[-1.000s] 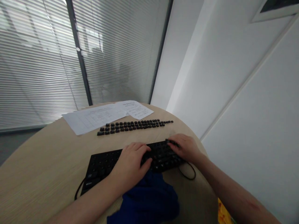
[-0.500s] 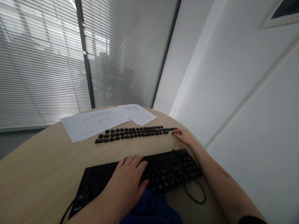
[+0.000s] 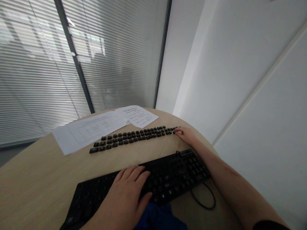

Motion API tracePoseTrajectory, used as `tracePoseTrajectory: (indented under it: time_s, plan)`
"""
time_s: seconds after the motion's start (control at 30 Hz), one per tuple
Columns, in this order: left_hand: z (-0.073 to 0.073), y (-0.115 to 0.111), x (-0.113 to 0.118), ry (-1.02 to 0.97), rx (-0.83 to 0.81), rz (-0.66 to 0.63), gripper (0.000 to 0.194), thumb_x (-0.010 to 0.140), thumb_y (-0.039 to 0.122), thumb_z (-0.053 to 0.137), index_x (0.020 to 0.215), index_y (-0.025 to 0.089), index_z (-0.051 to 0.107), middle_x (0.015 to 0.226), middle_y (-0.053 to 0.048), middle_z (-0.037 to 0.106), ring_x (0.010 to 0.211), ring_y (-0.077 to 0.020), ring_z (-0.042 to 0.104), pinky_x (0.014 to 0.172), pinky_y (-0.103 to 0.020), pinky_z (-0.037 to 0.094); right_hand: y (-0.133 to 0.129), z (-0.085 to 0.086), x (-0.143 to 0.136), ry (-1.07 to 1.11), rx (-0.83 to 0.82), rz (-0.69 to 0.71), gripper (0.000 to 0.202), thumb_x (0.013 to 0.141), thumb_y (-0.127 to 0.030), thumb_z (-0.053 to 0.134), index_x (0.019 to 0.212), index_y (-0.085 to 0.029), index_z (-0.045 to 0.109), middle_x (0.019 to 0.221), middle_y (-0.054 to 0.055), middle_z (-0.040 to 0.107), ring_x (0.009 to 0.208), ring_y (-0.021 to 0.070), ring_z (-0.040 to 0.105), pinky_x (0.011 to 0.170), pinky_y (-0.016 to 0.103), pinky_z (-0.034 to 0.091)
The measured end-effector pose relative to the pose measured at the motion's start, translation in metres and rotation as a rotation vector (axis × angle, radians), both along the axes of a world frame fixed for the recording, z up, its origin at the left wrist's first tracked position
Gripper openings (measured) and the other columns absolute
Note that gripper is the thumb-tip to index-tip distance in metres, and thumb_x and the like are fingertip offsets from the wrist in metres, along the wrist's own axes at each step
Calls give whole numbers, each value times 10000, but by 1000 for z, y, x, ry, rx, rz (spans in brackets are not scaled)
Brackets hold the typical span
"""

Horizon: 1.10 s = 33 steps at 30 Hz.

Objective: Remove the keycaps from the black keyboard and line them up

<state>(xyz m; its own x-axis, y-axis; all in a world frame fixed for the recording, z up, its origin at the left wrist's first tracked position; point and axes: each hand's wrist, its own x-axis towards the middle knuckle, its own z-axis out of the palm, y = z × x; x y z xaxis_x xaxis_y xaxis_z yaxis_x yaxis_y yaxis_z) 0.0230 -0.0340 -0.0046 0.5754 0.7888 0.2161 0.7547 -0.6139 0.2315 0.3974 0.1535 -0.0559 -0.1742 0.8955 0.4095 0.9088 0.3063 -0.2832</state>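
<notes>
A black keyboard [image 3: 168, 172] lies at a slant on the table, with many keys on its right side and several bare key positions on its left. My left hand [image 3: 127, 191] rests on its middle, palm down and fingers apart, holding nothing. Beyond it, loose black keycaps [image 3: 124, 138] stand in rows. At the right end of those rows, my right hand [image 3: 187, 135] pinches a small keycap [image 3: 175, 132] between thumb and fingertips, close to the tabletop. My fingers partly cover the keycaps there.
Printed paper sheets [image 3: 91, 126] lie behind the keycaps on the round wooden table [image 3: 35, 179]. A black cable [image 3: 208, 207] loops out at the keyboard's near right. Blue cloth [image 3: 160, 217] shows at the near edge. A white wall [image 3: 240, 80] borders the right side.
My right hand has shifted slightly left and away from me, nearer the end of the keycap rows. My left hand stays on the keyboard. The view has tilted a little.
</notes>
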Motion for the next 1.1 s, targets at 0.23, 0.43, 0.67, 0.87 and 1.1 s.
tracePoseTrajectory:
  time_s: [0.23,0.43,0.67,0.87,1.1]
  plan:
    - [2,1,2,42,-2,9,425,851,332,603,1258,235,672,1334,-97,655,1228,-329,591,1064,-557,456,4,-1,-4,-23,3,24,186,903,-270,636,1027,-261,774,1038,44,773,877,213,701,847,354,531]
    - [-6,2,-1,9,24,-1,427,869,350,594,1278,242,655,1339,-93,648,1237,-321,581,1072,-552,444,6,-6,-3,18,43,39,204,897,-282,636,1057,-256,761,1049,52,769,902,222,702,878,376,533]
    - [2,4,1,33,-42,16,448,866,350,603,1293,220,642,1378,-107,617,1262,-315,562,1092,-525,420,-12,7,2,225,223,37,267,881,-224,531,1011,-230,765,1046,84,753,1015,248,673,963,418,507]
    - [7,9,-2,34,-22,40,449,889,371,583,1296,187,634,1361,-126,620,1262,-320,554,1088,-511,410,-43,51,12,554,399,-77,403,922,-346,384,1140,-195,687,1003,87,719,761,191,677,786,406,571]
    - [8,9,-1,81,-10,30,458,925,402,528,1308,170,621,1362,-136,616,1248,-324,556,1068,-504,415,-125,75,-16,1185,145,24,591,928,-691,365,1036,-200,674,621,-14,571,513,134,547,539,284,534]
